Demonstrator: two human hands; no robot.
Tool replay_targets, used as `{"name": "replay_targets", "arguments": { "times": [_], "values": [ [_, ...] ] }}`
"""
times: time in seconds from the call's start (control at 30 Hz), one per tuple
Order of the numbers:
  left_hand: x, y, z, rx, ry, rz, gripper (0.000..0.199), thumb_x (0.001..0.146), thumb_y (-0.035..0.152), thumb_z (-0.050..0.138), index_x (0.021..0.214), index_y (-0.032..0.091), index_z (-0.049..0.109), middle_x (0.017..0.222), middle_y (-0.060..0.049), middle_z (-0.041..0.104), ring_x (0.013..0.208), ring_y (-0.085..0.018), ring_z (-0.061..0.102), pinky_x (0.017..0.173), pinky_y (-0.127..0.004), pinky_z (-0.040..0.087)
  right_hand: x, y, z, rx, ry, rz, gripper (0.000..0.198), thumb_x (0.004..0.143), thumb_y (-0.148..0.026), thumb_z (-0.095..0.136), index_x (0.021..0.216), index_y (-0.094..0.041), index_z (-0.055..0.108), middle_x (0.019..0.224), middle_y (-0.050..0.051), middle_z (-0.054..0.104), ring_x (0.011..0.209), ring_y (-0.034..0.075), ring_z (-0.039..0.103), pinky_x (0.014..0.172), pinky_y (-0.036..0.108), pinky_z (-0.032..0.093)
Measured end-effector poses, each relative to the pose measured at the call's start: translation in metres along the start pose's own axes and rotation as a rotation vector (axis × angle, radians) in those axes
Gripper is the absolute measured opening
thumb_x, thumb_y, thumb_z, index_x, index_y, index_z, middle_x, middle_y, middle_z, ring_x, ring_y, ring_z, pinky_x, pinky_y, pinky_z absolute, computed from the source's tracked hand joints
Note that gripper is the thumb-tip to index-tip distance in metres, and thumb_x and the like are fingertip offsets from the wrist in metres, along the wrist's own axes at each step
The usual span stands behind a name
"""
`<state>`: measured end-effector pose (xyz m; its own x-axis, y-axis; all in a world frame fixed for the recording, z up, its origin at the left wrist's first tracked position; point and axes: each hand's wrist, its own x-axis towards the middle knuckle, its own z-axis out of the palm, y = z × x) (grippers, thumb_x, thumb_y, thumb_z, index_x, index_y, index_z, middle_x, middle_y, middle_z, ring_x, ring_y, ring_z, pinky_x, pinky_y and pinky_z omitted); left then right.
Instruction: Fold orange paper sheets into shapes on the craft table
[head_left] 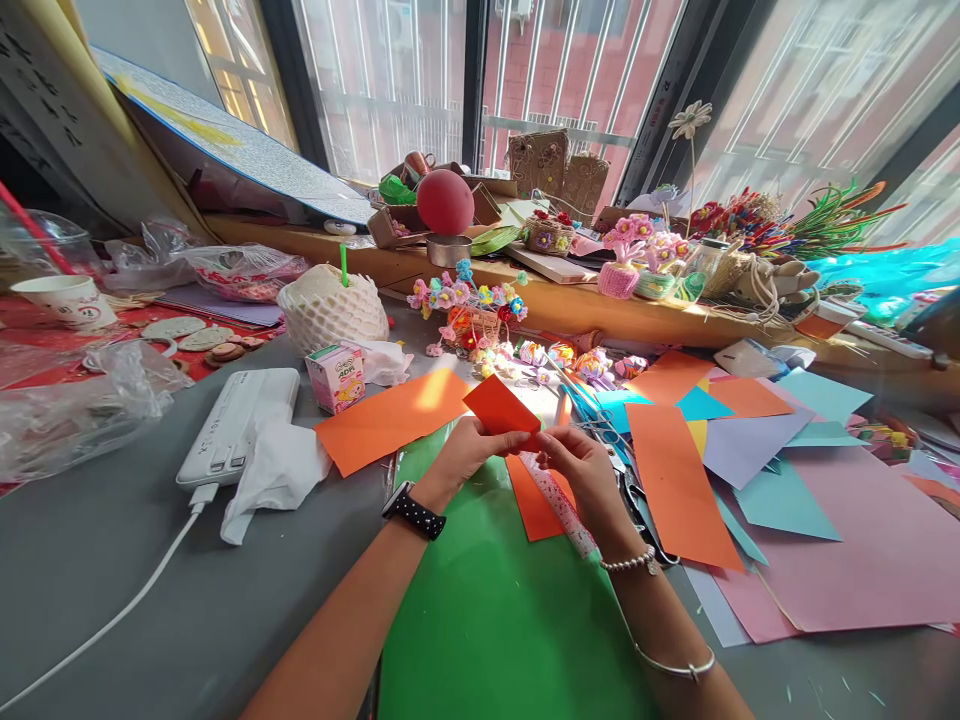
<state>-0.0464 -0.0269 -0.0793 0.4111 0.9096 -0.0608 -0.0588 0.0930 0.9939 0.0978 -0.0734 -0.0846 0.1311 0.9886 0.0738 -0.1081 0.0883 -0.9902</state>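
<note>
Between both hands is a small orange piece of paper (501, 405), raised above a green mat (517, 620). My left hand (474, 448) pinches its lower edge, thumb on the near side. At the paper's right corner, the fingers of my right hand (583, 465) are closed on it, close to the left thumb. Beneath the hands lie another orange paper piece (534, 508) and a pink-speckled clear strip (564, 510), perhaps a ruler. Scissors (634, 490) rest just right of my right hand, partly covered by it. A longer orange sheet (394, 420) lies left of the hands.
Coloured paper (862, 540) spreads over the right side. On the left are a white power bank (240, 425) with a cable, a crumpled tissue (281, 470), a small pink box (335, 380) and a netted coconut (330, 312). Paper flowers (476, 310) stand ahead, below the cluttered sill.
</note>
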Motion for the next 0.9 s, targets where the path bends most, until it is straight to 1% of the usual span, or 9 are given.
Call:
{"name": "replay_targets", "arguments": {
  "times": [0.1,0.23,0.37,0.47,0.57,0.67,0.9],
  "values": [
    [-0.0014,0.0027,0.0002,-0.005,-0.011,-0.021,0.032,0.054,0.035,0.072,0.075,0.011,0.066,0.072,-0.005,0.064,0.071,-0.017,0.057,0.067,-0.028,0.044,-0.0003,0.0009,-0.0003,0.023,-0.018,0.008,0.013,0.066,-0.031,0.064,0.066,-0.019,0.064,0.056,-0.003,0.057,0.053,0.009,0.05,0.055,0.022,0.04],
    [-0.002,0.0027,-0.0002,0.002,-0.03,-0.006,0.029,0.055,0.034,0.071,0.072,0.011,0.065,0.069,-0.004,0.063,0.067,-0.015,0.056,0.065,-0.027,0.044,-0.0001,0.0038,-0.0007,0.046,-0.02,0.017,0.013,0.067,-0.031,0.063,0.068,-0.019,0.065,0.057,-0.003,0.058,0.054,0.009,0.049,0.055,0.022,0.04],
    [-0.0003,-0.0011,-0.0013,0.051,-0.004,0.032,0.025,0.058,0.035,0.07,0.062,0.011,0.063,0.06,-0.002,0.059,0.061,-0.012,0.053,0.06,-0.024,0.042,0.0,0.0045,-0.0003,0.037,-0.019,0.023,0.013,0.067,-0.031,0.063,0.069,-0.019,0.066,0.059,-0.002,0.059,0.055,0.009,0.049,0.056,0.022,0.04],
    [0.0,-0.0018,-0.0016,0.069,0.004,0.044,0.026,0.057,0.036,0.07,0.06,0.011,0.063,0.059,-0.002,0.059,0.06,-0.012,0.053,0.059,-0.024,0.041,-0.0003,0.0037,0.0003,0.011,-0.003,0.01,0.014,0.067,-0.032,0.063,0.069,-0.019,0.066,0.06,-0.001,0.06,0.055,0.009,0.049,0.056,0.023,0.04],
    [-0.0012,0.0,-0.0006,0.082,0.017,0.041,0.026,0.056,0.036,0.07,0.057,0.011,0.062,0.057,-0.001,0.058,0.058,-0.011,0.052,0.057,-0.023,0.04,-0.0008,0.0033,0.001,0.004,-0.016,0.001,0.015,0.068,-0.032,0.062,0.069,-0.019,0.066,0.06,-0.001,0.06,0.056,0.01,0.049,0.057,0.023,0.04],
    [-0.002,0.0011,0.0005,0.083,0.022,0.039,0.026,0.056,0.036,0.07,0.057,0.011,0.062,0.057,-0.001,0.058,0.057,-0.011,0.052,0.056,-0.022,0.04,-0.0005,0.0035,0.0013,-0.007,-0.027,0.002,0.016,0.068,-0.033,0.062,0.07,-0.018,0.066,0.06,0.0,0.061,0.056,0.01,0.049,0.057,0.024,0.04],
    [0.0004,-0.0044,-0.0011,0.083,0.006,0.071,0.026,0.057,0.036,0.069,0.057,0.012,0.06,0.057,0.0,0.056,0.057,-0.01,0.051,0.055,-0.021,0.039,0.0008,0.0042,0.002,0.006,0.002,0.004,0.015,0.068,-0.033,0.062,0.067,-0.018,0.066,0.058,-0.001,0.059,0.054,0.01,0.048,0.056,0.024,0.04]
  ]
}}
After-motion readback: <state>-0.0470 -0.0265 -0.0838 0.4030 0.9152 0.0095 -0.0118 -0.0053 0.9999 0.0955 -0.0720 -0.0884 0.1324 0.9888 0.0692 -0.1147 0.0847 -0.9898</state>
